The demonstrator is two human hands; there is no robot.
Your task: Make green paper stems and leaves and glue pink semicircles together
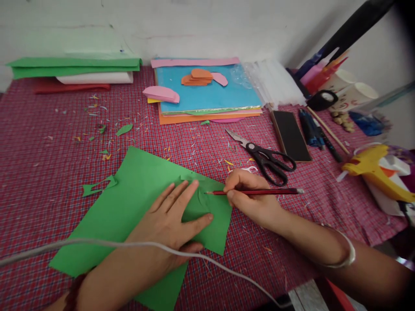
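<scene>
A green paper sheet lies at an angle on the checked cloth. My left hand rests flat on it with fingers spread, over a smaller piece of green paper whose edge shows beside the index finger. My right hand grips a dark red pencil between thumb and fingers. Its tip points left and meets the paper close to that edge; whether it presses there I cannot tell. Just beyond the right hand lie scissors with black handles, blades slightly apart.
A grey cable crosses in front of my left forearm. Paper scraps litter the cloth. Farther back are a blue sheet stack, orange cut pieces and folded green paper. Rightward sit a dark flat rectangle and a yellow glue gun.
</scene>
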